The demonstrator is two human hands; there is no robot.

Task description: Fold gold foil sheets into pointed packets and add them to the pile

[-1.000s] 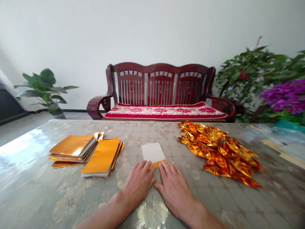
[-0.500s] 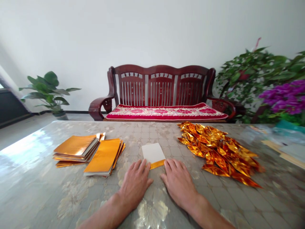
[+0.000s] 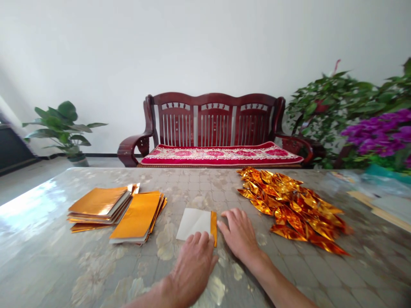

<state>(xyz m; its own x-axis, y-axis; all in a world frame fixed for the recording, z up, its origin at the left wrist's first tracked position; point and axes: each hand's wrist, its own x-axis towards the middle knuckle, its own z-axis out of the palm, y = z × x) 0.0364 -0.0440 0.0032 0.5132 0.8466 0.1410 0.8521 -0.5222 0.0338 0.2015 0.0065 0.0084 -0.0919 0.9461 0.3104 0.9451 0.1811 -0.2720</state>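
A sheet of foil paper (image 3: 194,223) lies on the table in front of me, white side up, with a narrow gold strip folded over along its right edge. My left hand (image 3: 196,263) lies on the sheet's near edge, fingers stretched out and palm down. Just right of the gold strip, my right hand (image 3: 238,233) rests over the table, holding nothing, its thumb apart from the fingers and close to the strip. To the left are a stack of gold foil paper (image 3: 136,216) and another stack (image 3: 98,201). Folded gold foil pieces (image 3: 292,205) lie heaped at the right.
The table (image 3: 96,273) has a glossy patterned cover. Clear plastic bags (image 3: 356,182) and pale sheets (image 3: 393,205) lie at its right side. Beyond it stands a dark red wooden bench (image 3: 213,124), with potted plants (image 3: 62,128) at left and purple flowers (image 3: 380,132) at right.
The sheet has been turned, so its gold strip now faces right instead of toward me. My right hand has come off it and moved slightly right; my left hand has shifted nearer me.
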